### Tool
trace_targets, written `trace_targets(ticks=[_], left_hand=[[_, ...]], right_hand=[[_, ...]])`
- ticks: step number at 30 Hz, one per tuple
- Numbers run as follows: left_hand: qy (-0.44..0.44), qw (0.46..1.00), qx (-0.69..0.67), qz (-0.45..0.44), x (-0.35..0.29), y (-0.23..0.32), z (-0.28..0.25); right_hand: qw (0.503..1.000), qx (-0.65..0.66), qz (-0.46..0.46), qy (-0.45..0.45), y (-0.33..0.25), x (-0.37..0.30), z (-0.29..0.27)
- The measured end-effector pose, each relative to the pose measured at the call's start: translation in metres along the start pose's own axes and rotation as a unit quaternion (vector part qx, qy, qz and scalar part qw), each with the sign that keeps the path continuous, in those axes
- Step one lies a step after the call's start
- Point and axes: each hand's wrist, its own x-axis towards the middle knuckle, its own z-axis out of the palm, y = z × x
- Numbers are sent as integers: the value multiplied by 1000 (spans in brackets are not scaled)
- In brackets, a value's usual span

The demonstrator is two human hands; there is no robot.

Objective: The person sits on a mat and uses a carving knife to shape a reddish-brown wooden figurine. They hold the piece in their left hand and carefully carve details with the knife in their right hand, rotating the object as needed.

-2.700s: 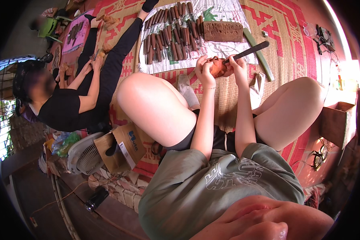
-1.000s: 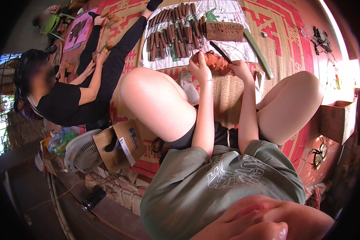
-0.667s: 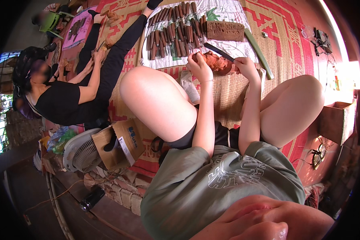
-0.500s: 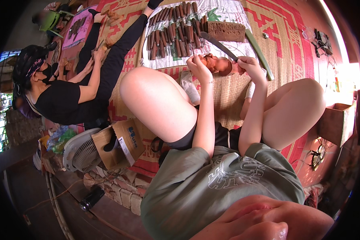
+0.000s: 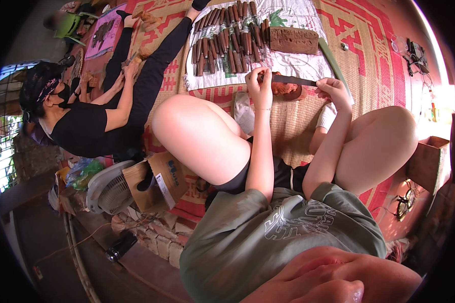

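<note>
A reddish-brown carved wooden figure [image 5: 284,90] is between my feet, partly hidden by my left fingers. Across its far side runs a long, flat dark strip [image 5: 297,81], perhaps sandpaper. The fingers of my right hand [image 5: 334,92] pinch the strip's right end. My left hand [image 5: 259,88] is closed at the figure's left end, where the strip's other end meets the fingers. How much of strip or figure that hand grips is hidden.
Several wood-handled carving tools [image 5: 232,43] lie in rows on a white cloth [image 5: 283,63], beside a brown block [image 5: 294,40] and a green bar [image 5: 333,65]. To the left, a person in black [image 5: 86,123] sits handling a small carving. A cardboard box [image 5: 159,182] and fan [image 5: 111,189] stand nearby.
The dark strip's free end has come down from over the cloth to my left fingers, so it now spans both hands. My right hand has shifted slightly right.
</note>
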Motion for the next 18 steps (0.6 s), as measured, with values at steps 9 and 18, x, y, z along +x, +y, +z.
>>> trace_targets(ticks=[9, 18], left_hand=[[-22, 999, 40, 10, 0, 4, 0], [-83, 996, 0, 20, 0, 12, 2]], right_hand=[[969, 187, -160, 29, 15, 39, 66], [983, 97, -156, 3, 20, 53, 90]])
